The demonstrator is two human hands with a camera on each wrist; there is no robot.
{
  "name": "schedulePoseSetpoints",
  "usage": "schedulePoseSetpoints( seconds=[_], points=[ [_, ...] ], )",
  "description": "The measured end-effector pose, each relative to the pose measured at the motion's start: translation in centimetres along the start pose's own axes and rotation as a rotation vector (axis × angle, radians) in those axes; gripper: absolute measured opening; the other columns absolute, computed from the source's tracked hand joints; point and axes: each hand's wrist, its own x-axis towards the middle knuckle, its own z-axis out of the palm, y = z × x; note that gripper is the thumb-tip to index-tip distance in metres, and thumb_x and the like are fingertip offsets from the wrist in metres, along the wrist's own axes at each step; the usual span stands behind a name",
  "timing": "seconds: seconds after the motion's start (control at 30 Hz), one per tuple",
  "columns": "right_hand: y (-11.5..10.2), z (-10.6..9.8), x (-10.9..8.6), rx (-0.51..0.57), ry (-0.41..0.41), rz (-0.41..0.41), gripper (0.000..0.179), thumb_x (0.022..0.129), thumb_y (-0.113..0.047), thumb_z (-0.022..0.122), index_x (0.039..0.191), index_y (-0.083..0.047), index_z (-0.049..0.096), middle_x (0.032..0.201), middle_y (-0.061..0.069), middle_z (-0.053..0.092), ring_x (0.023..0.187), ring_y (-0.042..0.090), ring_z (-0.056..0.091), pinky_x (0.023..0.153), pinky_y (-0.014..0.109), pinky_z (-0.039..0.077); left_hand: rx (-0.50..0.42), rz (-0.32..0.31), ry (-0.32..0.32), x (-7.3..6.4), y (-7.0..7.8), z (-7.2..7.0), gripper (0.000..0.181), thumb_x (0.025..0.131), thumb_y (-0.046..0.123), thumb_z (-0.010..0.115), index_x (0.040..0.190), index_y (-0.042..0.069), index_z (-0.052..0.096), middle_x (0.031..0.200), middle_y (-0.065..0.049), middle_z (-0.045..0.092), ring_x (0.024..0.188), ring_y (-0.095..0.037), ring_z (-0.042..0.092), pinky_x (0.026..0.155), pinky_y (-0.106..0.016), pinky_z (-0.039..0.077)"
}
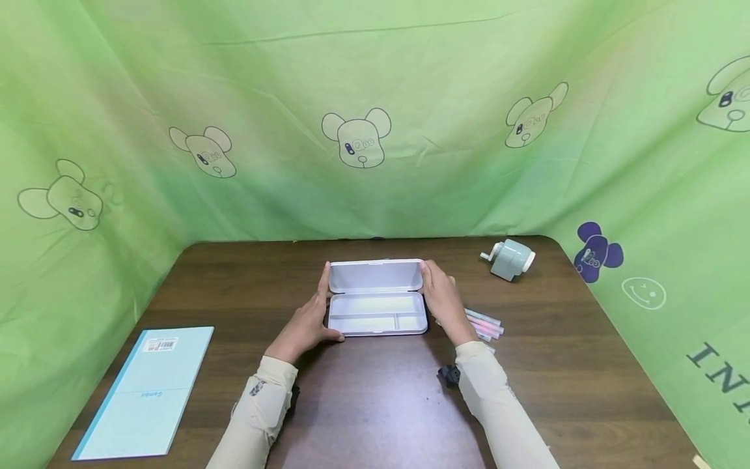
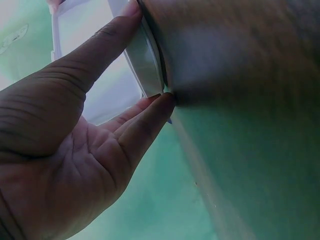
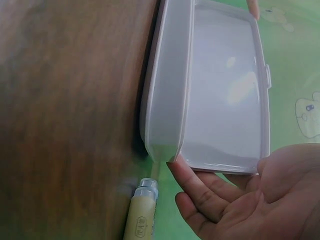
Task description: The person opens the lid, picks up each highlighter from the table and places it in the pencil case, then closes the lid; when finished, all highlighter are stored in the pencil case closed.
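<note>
A white pencil case [image 1: 377, 303] lies on the table with its lid [image 1: 375, 276] raised, and the tray is divided into several compartments with nothing in them. At its left end my left hand [image 1: 305, 329] holds the case, thumb at the front corner and fingers reaching back to the lid. My right hand [image 1: 443, 301] grips the right edge of the lid. The right wrist view shows that right hand [image 3: 240, 200] with its fingers near the hinge corner and the thumb on the lid edge.
Several pastel pens [image 1: 485, 324] lie right of the case, partly behind the right forearm. A pale blue pencil sharpener with a crank [image 1: 511, 259] stands at the back right. A light blue notebook [image 1: 149, 391] is at the left. A green curtain [image 1: 375, 130] hangs behind the wooden table [image 1: 375, 404].
</note>
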Motion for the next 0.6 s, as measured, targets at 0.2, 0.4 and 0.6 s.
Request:
schedulePoseSetpoints(
  seconds=[0.2, 0.4, 0.6],
  points=[
    [0.6, -0.1, -0.1, 0.020, -0.016, -0.010, 0.054, 0.115, -0.059, 0.035, 0.126, -0.020, 0.070, 0.088, 0.003, 0.079, 0.080, 0.018, 0.076, 0.079, 0.050, 0.061, 0.004, 0.002, 0.006, 0.1, -0.2, 0.2, 0.159, 0.076, 0.011, 0.102, 0.170, 0.026, -0.025, 0.158, -0.035, 0.050, 0.139, -0.055, 0.053, 0.111, -0.069, 0.045],
    [1.7, 0.5, 0.4, -0.015, 0.016, -0.037, 0.061, 0.114, -0.064, 0.028, 0.122, -0.021, 0.069, 0.086, -0.003, 0.074, 0.081, 0.019, 0.072, 0.081, 0.053, 0.058, -0.017, 0.033, 0.017, 1.0, -2.3, 1.1, 0.164, 0.073, 0.015, 0.104, 0.170, 0.032, -0.027, 0.154, -0.034, 0.054, 0.137, -0.055, 0.056, 0.107, -0.071, 0.046],
    [2.5, 0.7, 0.7, -0.009, -0.002, -0.074, 0.059, 0.114, -0.065, 0.026, 0.113, -0.022, 0.067, 0.084, -0.006, 0.069, 0.083, 0.021, 0.070, 0.078, 0.051, 0.057, -0.031, 0.062, 0.043, 1.5, -3.9, 2.0, 0.166, 0.068, 0.015, 0.106, 0.171, 0.028, -0.024, 0.152, -0.029, 0.059, 0.136, -0.049, 0.059, 0.107, -0.067, 0.048]
  ],
)
